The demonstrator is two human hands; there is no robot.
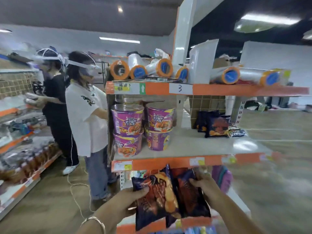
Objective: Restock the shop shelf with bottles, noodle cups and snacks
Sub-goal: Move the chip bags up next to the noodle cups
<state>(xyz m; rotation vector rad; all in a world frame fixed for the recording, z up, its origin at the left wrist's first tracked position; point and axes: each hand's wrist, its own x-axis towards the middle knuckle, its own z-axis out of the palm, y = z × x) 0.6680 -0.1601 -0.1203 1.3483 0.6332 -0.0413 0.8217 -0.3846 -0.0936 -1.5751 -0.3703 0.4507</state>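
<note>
I hold dark blue snack bags (162, 198) with orange print in front of the shelf, below the middle board. My left hand (128, 200) grips the left bag's edge. My right hand (202, 183) grips the right bag from above. On the middle shelf board (194, 142) several purple noodle cups (143, 127) stand stacked in two layers at the left. More dark snack bags (214, 124) lean against the back panel at the right. Bottles (157, 68) with orange caps lie on their sides on the top board.
Two people wearing head cameras stand at the left, the nearer one in a white shirt (86, 115) right beside the shelf's left end. A stocked shelf (20, 149) runs along the far left. A white cable (74, 188) trails over the floor.
</note>
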